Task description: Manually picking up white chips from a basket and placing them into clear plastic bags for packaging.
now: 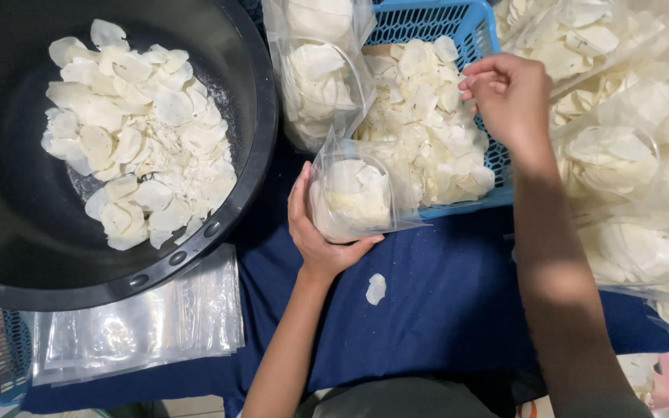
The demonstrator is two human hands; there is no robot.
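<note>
Head view: left hand [317, 232] cups open bag of chips [354, 197].

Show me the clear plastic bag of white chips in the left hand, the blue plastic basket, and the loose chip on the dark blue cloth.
Clear plastic bag [354, 197], head view, front face.
Blue plastic basket [427, 17], head view, far rim.
Loose chip [376, 289], head view, centre.

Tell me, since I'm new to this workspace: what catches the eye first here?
A big black tub of pale chips fills the upper left. At centre the left hand cups a clear bag partly filled with chips, while the right hand reaches over the blue basket. Filled bags pile up right.
</note>
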